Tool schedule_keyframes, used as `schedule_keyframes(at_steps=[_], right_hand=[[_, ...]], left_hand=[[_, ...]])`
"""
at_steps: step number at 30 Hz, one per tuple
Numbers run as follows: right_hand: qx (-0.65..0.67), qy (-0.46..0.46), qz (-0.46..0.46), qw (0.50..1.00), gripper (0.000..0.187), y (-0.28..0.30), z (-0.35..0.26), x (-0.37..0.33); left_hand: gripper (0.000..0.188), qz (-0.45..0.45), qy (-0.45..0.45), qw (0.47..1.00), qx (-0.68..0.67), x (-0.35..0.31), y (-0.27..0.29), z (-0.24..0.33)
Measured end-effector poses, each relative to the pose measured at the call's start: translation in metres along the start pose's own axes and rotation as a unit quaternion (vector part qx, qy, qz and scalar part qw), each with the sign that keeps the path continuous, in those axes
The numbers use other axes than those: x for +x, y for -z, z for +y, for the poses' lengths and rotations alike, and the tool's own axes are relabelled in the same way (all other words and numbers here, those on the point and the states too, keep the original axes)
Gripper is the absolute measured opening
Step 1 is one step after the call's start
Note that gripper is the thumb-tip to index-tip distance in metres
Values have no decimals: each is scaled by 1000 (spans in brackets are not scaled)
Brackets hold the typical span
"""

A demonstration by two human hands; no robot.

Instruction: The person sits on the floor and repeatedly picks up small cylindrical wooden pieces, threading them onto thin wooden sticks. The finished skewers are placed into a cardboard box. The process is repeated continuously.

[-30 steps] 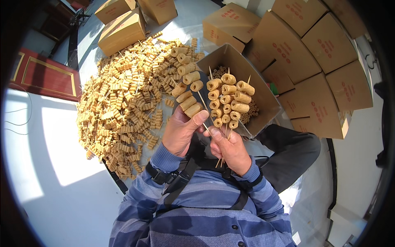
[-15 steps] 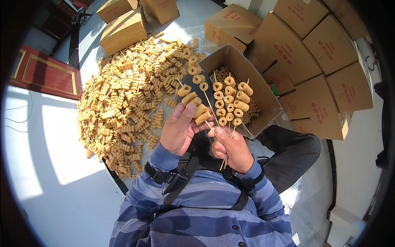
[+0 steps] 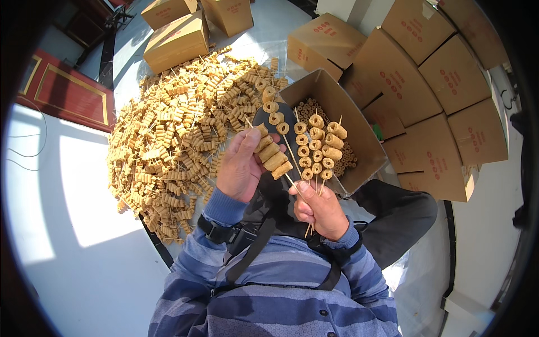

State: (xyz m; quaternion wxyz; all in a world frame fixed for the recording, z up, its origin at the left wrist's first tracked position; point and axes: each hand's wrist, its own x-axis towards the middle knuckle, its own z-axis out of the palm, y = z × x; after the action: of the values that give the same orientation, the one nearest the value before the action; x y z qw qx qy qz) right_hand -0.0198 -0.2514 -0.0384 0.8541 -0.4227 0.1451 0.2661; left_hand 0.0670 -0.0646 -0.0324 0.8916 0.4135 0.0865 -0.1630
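My left hand [image 3: 238, 171] is closed around the upper part of a skewer [image 3: 275, 160] threaded with several golden-brown, hollow rolls. Its thumb presses near the pointed tip, and some of its fingers are hidden behind the rolls. The bare lower stick of that skewer slants down to my right hand [image 3: 321, 213]. Bunched in the right fist are the stick ends of several more skewers [image 3: 316, 133], their loaded parts fanning upward with ring openings facing up. One skewer [image 3: 276, 118] of this fan leans to the left, apart from the others.
An open carton [image 3: 362, 165] holding loose ring pieces [image 3: 349, 154] stands just beyond my right hand. A large heap of loaded skewers [image 3: 168, 135] covers the floor at left. Closed cartons [image 3: 432, 118] are stacked at right, with more cartons [image 3: 177, 42] at the back.
My left thumb has shifted up toward the skewer's tip, and the rolls on it sit closer together. The right hand keeps its hold. The whole view has shifted slightly.
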Motion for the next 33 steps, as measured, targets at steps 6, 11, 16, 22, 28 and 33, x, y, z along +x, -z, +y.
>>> schedule_keyframes(at_steps=[6,11,16,22,28,33], right_hand=[[-10,9,-9,1000,30,-1,-1,-2],[6,-1,-3,1000,29,-5,1,0],[-12,1,0,1000,29,-8,1,0],[13,12,13,1000,30,-6,3,2],[-6,12,-3,1000,30,-4,3,2],[-11,18,6,1000,29,-7,4,1]], left_hand=[[32,20,-26,999,16,3,-2,0],[34,24,-29,999,4,6,-1,2],[37,24,-38,999,-5,10,-1,3],[38,33,-16,999,-12,-3,-8,-9],[40,15,19,1000,-15,-5,-5,-12],[45,9,23,1000,-6,0,-4,-8]])
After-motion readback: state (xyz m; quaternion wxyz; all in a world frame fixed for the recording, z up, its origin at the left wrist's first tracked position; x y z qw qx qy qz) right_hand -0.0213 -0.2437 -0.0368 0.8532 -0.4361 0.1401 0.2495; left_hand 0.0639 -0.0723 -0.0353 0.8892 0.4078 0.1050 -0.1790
